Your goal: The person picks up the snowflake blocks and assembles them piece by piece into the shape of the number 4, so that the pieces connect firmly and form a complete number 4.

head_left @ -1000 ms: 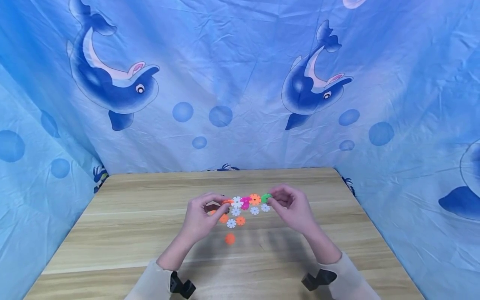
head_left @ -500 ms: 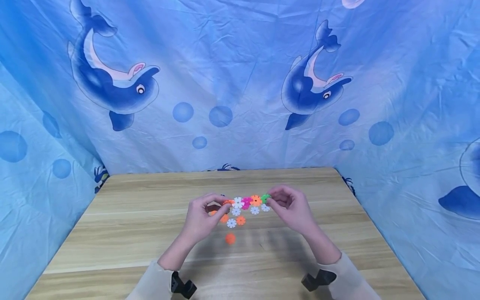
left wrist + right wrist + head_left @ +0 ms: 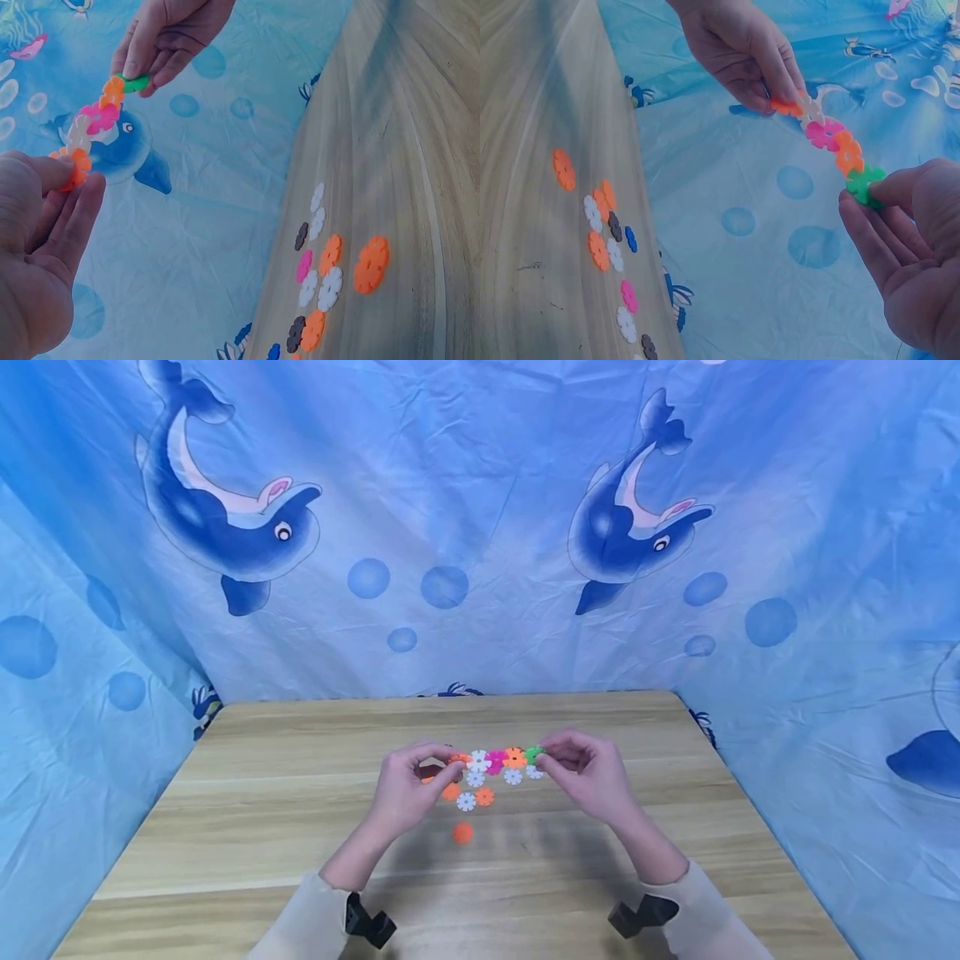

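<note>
A short chain of flower-shaped plastic snowflake discs hangs in the air between both hands. Its pieces run orange, white, pink, orange, green from left to right. My left hand pinches the orange end disc between thumb and fingers. At the other end, my right hand grips the green disc in the same pinching way. In the right wrist view the white disc and pink disc appear slotted together. Fingers cover part of both end discs.
Loose discs lie on the wooden table below the chain: several orange and white ones, plus pink, dark and blue ones. One orange disc sits nearer the front, apart from the cluster. Blue dolphin-print cloth stands around the table's back and sides.
The head view has tilted slightly. Both hands keep their hold on the chain's ends, and the chain has straightened a little, with the pink disc now sitting level in the row.
</note>
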{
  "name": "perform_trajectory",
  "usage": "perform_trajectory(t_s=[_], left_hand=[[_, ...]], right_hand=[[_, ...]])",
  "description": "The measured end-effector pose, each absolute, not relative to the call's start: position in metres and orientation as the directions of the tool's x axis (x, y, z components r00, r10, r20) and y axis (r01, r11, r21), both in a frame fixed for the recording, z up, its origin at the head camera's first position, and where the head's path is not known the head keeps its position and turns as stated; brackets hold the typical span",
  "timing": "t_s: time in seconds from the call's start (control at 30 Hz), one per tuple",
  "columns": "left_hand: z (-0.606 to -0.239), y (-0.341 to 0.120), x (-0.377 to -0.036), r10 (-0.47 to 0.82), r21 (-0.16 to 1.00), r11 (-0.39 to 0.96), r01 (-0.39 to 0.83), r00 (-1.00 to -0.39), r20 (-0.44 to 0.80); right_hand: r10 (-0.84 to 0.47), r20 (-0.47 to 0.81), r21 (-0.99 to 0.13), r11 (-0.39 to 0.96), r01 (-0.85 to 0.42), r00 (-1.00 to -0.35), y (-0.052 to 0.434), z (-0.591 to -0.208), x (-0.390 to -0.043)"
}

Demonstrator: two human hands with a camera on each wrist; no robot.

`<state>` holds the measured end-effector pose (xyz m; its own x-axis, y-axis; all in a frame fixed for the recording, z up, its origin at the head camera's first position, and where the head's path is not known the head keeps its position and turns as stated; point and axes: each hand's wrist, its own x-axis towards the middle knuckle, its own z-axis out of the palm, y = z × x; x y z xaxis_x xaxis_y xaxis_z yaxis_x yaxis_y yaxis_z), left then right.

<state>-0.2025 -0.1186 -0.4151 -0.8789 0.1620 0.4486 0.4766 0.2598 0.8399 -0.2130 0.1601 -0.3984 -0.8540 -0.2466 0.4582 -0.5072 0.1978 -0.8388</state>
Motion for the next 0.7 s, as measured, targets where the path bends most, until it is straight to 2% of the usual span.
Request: perform_trajectory(t_s=[0.47, 0.57, 0.7], left_hand=[[-0.413, -0.118, -0.202, 0.176, 0.853, 0.235, 0.465, -0.884, 0.433], [-0.414, -0.115, -0.202, 0.201, 0.85, 0.177, 0.497, -0.863, 0.463], [-0.415, -0.108, -0.203, 0.275, 0.852, 0.029, 0.522, -0.824, 0.495]], right_hand=[[-0.253, 0.481, -0.831, 0.174, -0.529, -0.839, 0.16, -0.399, -0.211], [-0.253, 0.5, -0.822, 0.163, -0.546, -0.828, 0.16, -0.399, -0.211], [-0.25, 0.521, -0.81, 0.157, -0.565, -0.816, 0.158, -0.398, -0.212]])
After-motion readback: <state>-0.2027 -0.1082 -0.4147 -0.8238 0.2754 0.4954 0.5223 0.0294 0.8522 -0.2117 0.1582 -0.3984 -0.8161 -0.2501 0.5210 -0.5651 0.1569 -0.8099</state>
